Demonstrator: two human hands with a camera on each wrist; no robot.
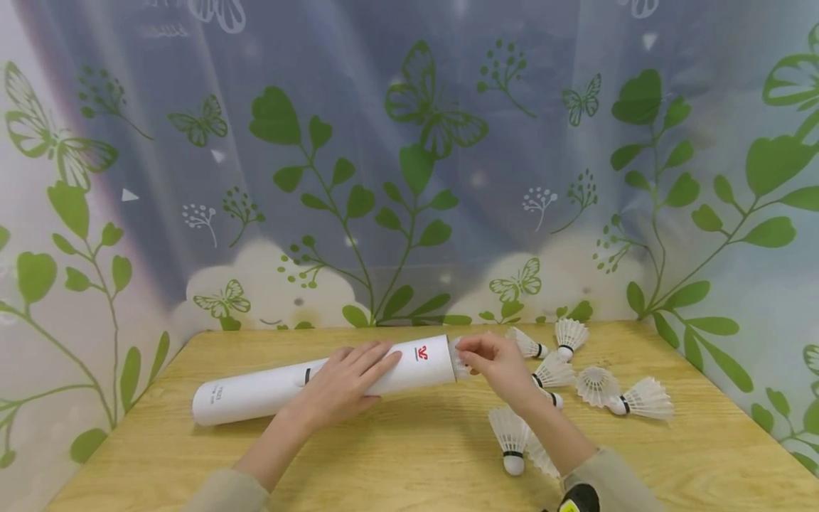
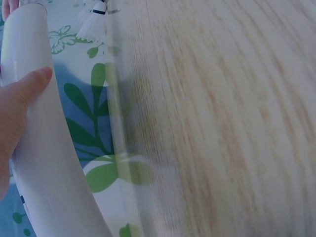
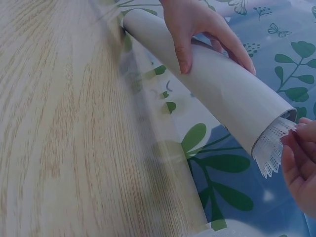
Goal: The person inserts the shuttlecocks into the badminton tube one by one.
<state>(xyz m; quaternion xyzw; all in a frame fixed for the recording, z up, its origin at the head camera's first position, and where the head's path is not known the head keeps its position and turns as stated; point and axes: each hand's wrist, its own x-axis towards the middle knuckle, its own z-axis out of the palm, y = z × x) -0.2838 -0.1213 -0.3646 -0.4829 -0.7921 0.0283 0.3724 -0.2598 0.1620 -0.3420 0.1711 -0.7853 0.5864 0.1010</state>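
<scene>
A long white shuttlecock tube (image 1: 256,389) lies slanted over the table, its right end raised a little. My left hand (image 1: 345,382) grips it around the middle, thumb on the near side and fingers over the top. At the tube's open right end, my right hand (image 1: 502,366) pinches the skirt rim of a white shuttlecock (image 3: 271,150). That shuttlecock sits partly inside the mouth, skirt outward; its cork is hidden in the tube. The right wrist view also shows the left hand (image 3: 205,29) holding the tube.
Several loose shuttlecocks lie right of the tube, among them one near the front (image 1: 508,430), one at the far right (image 1: 646,400) and one at the back (image 1: 569,336). A patterned curtain (image 1: 358,178) hangs behind the wooden table (image 1: 358,462).
</scene>
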